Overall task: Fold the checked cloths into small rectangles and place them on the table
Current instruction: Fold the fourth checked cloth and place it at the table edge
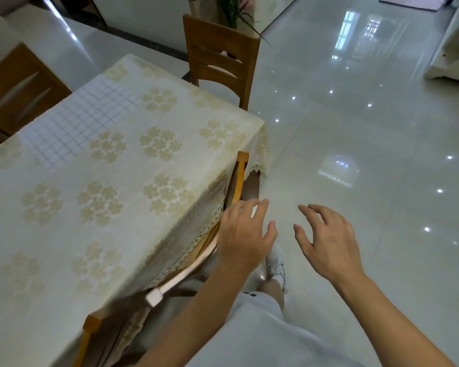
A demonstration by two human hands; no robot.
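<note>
Head view: the fingers (pixel 261 207) of the left hand (pixel 243 234) are spread and loosely bent, with the thumb held apart; they hold nothing. The fingers (pixel 313 209) of the right hand (pixel 326 242) are likewise spread and slightly curved, thumb apart, and hold nothing. Both palms face down and both forearms extend forward from the lower edge of the frame. The left hand hovers just beside the hanging lace edge of the tablecloth (pixel 64 234), above the back of a wooden chair (pixel 240 176) that is tucked under the near side of the table (pixel 170 115). Contact between the left hand and the chair cannot be determined. The right hand hovers above the glossy tiled floor (pixel 355 128), near the left hand but apart from it. The checked cloth (pixel 82 120), white with thin dark grid lines, lies flat as a rectangle on the far left part of the table top, well apart from both hands. The number of layers in the cloth cannot be determined. The tablecloth is cream with a pale floral pattern and covers the whole table top. A second wooden chair (pixel 220 62) stands at the far end of the table. Below the hands, light shorts (pixel 263 335) and one white shoe (pixel 276 263) are visible.
</note>
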